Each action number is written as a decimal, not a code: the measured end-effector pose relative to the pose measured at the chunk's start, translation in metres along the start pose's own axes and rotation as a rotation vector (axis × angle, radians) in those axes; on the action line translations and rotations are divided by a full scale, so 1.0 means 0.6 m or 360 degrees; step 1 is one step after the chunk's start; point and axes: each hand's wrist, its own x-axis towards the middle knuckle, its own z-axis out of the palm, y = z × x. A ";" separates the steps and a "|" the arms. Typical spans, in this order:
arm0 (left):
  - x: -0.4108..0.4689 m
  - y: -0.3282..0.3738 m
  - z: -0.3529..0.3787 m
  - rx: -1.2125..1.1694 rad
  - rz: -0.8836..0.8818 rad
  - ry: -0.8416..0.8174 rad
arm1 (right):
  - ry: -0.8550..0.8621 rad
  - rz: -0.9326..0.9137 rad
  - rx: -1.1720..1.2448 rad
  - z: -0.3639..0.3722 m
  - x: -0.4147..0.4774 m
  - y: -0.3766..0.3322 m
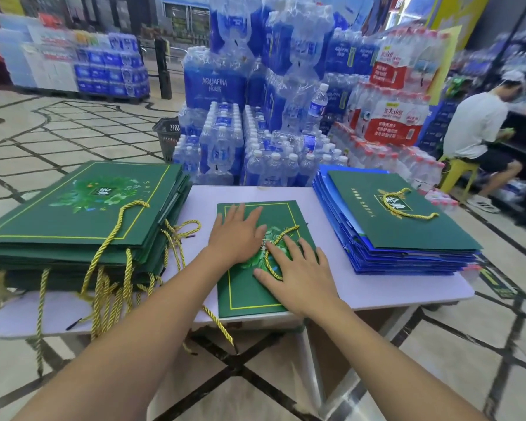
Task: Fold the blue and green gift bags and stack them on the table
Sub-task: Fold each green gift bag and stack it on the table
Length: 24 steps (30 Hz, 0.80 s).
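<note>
A folded green gift bag (246,293) with a yellow border lies flat in the middle of the white table (377,287). My left hand (236,235) presses flat on its far half, fingers straight. My right hand (298,275) presses flat on its near half, over the bag's yellow rope handle (274,247). To the left is a tall stack of green bags (82,214) with rope handles hanging off the table edge. To the right is a stack of blue bags (386,253) with one green bag (407,220) on top.
Shrink-wrapped packs of water bottles (255,117) are piled on the floor right behind the table. A dark shopping basket (167,132) stands at their left. A person (480,132) sits on a yellow stool at the far right by dark shelves.
</note>
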 end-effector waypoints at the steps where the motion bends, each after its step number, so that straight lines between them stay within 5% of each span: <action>1: -0.018 -0.003 -0.003 0.0004 -0.0068 -0.0002 | 0.0009 0.0001 0.0007 0.000 -0.001 0.000; 6: -0.091 -0.011 -0.019 0.0105 -0.0336 -0.0011 | 0.0037 0.0011 0.0058 -0.002 -0.003 0.005; 10: -0.105 -0.018 -0.025 -0.0206 -0.0284 -0.0002 | 0.0070 0.0017 0.0098 -0.002 -0.006 0.002; 14: -0.099 -0.009 -0.047 -0.1527 -0.0558 0.0350 | 0.0106 0.0062 0.0198 -0.007 -0.008 0.002; 17: -0.106 0.017 -0.076 -0.2547 -0.0872 0.0109 | 0.0125 0.0100 0.0345 -0.013 -0.005 0.004; 19: -0.121 0.033 -0.086 -0.2557 -0.0823 -0.0081 | 0.0135 0.0115 0.0415 -0.016 -0.006 0.006; 24: -0.125 0.043 -0.118 -0.2322 -0.0560 0.0049 | 0.0050 0.0086 0.0641 -0.061 0.013 0.004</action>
